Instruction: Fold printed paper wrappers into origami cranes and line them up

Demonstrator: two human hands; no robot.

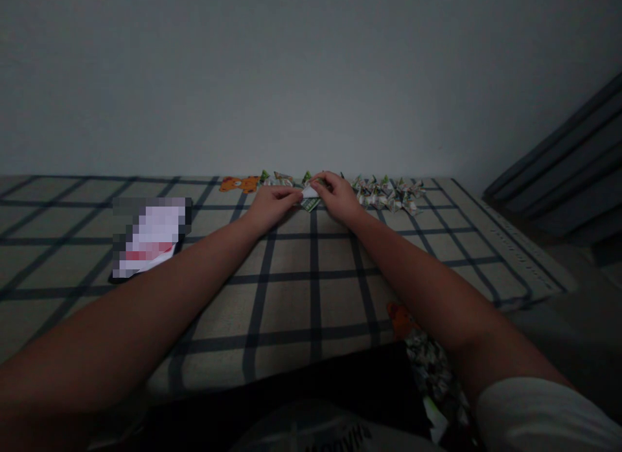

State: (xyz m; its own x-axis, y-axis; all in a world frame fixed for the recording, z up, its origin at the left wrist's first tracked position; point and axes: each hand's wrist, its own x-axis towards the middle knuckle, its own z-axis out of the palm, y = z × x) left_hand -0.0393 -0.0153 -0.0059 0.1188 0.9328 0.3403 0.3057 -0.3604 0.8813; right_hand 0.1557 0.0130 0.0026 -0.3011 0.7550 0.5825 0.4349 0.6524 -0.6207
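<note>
Between my two hands is a small piece of folded paper (310, 192), white on one face and green-patterned on the other. My left hand (273, 204) pinches its left side with thumb and forefinger. On its right side, my right hand (339, 194) has its fingers closed over the paper's upper edge and covers part of it. Just right of my right hand lie several folded paper pieces (389, 194) in rows, with pointed tips. A few similar pieces (276, 178) sit behind my left hand.
A checked cloth (291, 296) covers the table, which meets a plain wall. At left lies a phone (155, 235) with a lit screen. An orange bear figure (238, 184) is at the back edge. Near my lap, a pile of folded paper (432, 368) shows. A dark curtain (568, 160) hangs right.
</note>
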